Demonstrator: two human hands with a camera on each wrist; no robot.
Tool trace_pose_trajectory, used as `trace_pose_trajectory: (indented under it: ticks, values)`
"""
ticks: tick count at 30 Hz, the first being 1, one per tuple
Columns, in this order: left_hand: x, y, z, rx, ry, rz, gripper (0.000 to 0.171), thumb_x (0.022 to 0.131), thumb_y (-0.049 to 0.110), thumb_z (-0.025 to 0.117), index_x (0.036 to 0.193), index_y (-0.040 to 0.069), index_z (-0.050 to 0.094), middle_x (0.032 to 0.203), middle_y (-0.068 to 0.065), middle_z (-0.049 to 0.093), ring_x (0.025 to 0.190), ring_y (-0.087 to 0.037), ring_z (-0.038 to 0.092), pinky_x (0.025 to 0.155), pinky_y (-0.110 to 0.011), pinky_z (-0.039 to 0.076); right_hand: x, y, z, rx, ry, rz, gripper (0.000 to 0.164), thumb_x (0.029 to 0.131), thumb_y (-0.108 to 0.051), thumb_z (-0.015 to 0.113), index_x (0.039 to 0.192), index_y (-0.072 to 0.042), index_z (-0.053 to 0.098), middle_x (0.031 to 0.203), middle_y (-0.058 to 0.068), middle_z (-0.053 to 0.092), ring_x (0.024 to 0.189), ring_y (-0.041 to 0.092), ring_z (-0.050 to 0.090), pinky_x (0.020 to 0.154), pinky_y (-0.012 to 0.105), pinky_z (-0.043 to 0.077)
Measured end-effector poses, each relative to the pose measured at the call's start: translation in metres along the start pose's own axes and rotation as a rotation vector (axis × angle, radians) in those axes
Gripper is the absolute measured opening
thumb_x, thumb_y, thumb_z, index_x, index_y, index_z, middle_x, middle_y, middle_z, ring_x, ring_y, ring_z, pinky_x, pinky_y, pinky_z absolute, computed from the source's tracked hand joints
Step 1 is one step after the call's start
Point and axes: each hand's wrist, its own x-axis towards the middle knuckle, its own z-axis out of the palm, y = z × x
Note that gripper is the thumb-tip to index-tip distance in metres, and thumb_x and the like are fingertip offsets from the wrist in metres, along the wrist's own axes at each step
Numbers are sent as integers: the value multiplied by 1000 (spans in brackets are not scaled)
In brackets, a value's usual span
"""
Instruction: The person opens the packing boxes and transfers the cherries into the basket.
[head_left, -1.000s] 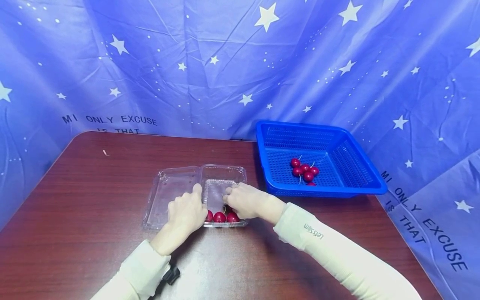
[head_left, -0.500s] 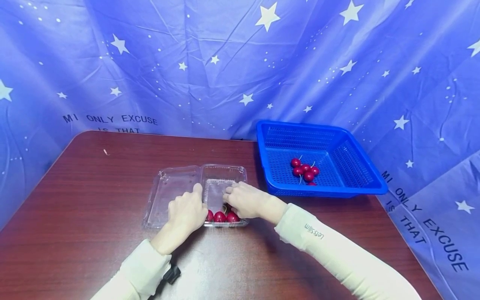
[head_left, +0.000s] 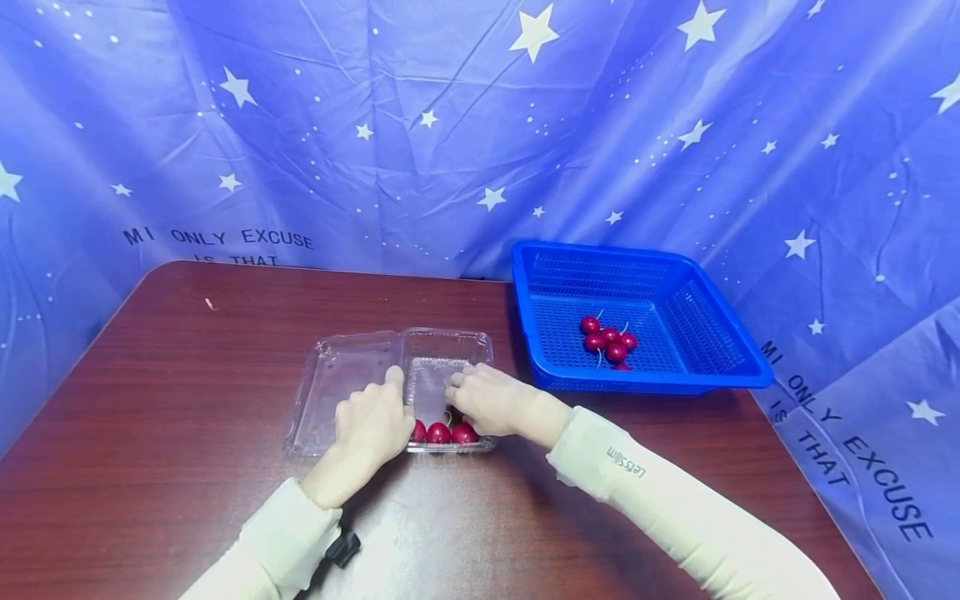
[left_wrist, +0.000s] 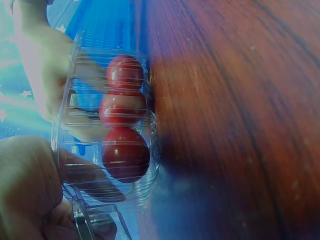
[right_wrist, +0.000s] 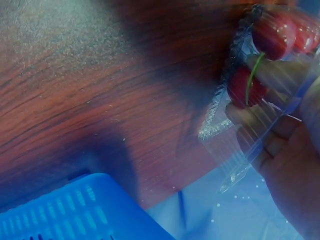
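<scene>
A clear plastic clamshell box [head_left: 448, 336] lies with its lid [head_left: 330, 392] folded out to the left. Three red cherries [head_left: 438, 433] form a row along its near wall. My left hand [head_left: 372, 421] grips the box at the hinge side, one finger reaching inside beside the nearest cherry [left_wrist: 126, 155] in the left wrist view. Inside the right part of the box, my right hand [head_left: 487, 400] pinches another cherry [right_wrist: 246, 89] with a green stem, just behind the row. From the head, that cherry is mostly hidden by the hand.
A blue plastic basket [head_left: 645, 383] stands at the back right, several stemmed cherries [head_left: 615, 352] on its floor. The brown wooden table [head_left: 187, 375] ends at a blue star-patterned curtain [head_left: 420, 167]. A small pale scrap [head_left: 211, 305] lies at the back left.
</scene>
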Motion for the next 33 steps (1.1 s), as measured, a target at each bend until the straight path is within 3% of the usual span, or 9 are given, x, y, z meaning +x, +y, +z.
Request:
trace_pose_trajectory:
  ticks: [9, 18, 33]
  values:
    - [1, -1, 1, 5, 4, 4, 22, 82, 20, 60, 93, 5, 48, 74, -25, 69, 66, -43, 66, 49, -52, 48, 1, 2, -2, 21, 7, 4, 21, 81, -19, 72, 99, -8, 69, 93, 6, 69, 89, 23, 65, 72, 38, 56]
    - [1, -1, 1, 3, -2, 5, 22, 82, 20, 59, 92, 5, 48, 74, -24, 69, 66, -43, 66, 49, -51, 48, 1, 8, -7, 105, 69, -6, 15, 82, -17, 71, 93, -7, 68, 89, 5, 67, 86, 23, 65, 81, 39, 55]
    - [1, 0, 0, 2, -9, 6, 21, 83, 19, 59, 93, 4, 48, 74, -24, 68, 65, -42, 65, 50, -51, 49, 0, 15, -24, 133, 100, 26, 20, 84, -20, 69, 99, -6, 67, 87, 7, 67, 83, 23, 63, 78, 39, 55]
